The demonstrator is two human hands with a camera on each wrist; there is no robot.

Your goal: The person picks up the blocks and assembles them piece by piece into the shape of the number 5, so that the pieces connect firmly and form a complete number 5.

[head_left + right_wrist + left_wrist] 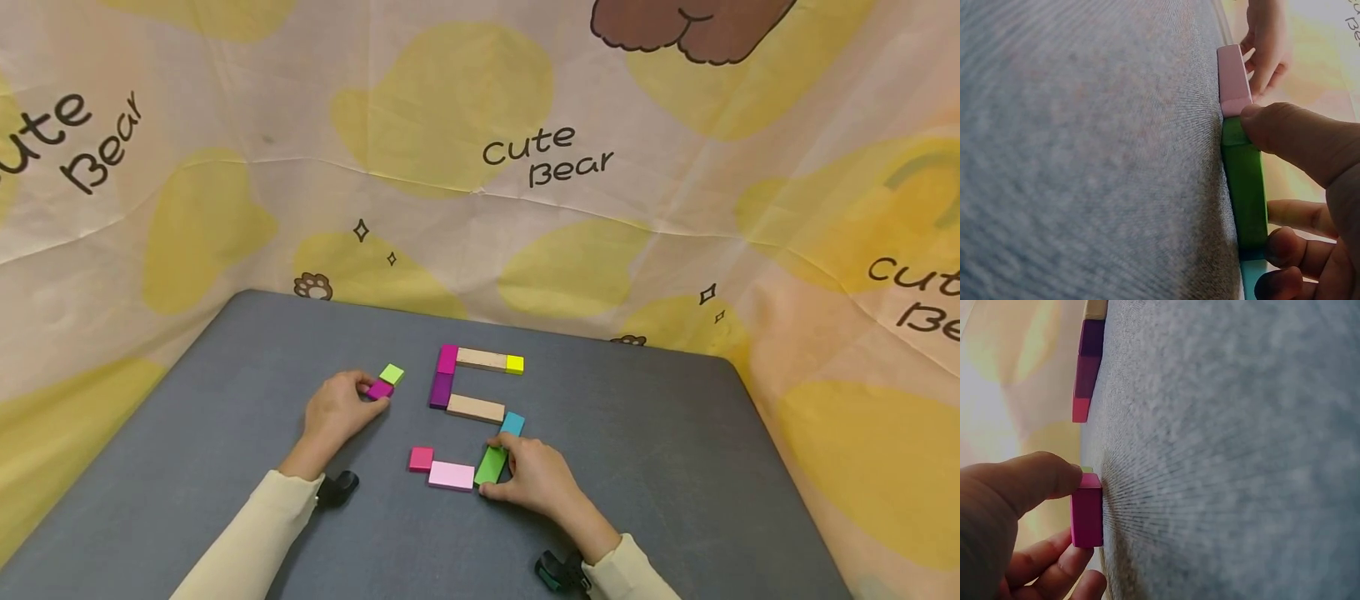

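My left hand (337,410) pinches a small magenta block (1087,515) between thumb and fingers, low on the grey table. A lime green block (392,374) lies against that block's far side. To the right, my right hand (540,477) grips a longer green block (1246,194), with the thumb at its near end and fingers at its far end. A blue block (513,423) adjoins the green block's far end, partly behind the fingers. At the near end, a light pink block (452,475) meets it, followed by a red-pink block (421,459).
Beyond my right hand, a wooden block (476,408) links the blue block to a purple block (441,390). A magenta-pink block (447,359), another wooden block (482,359) and a yellow block (514,364) continue the S-like line. A printed cloth (420,108) hangs behind the table.
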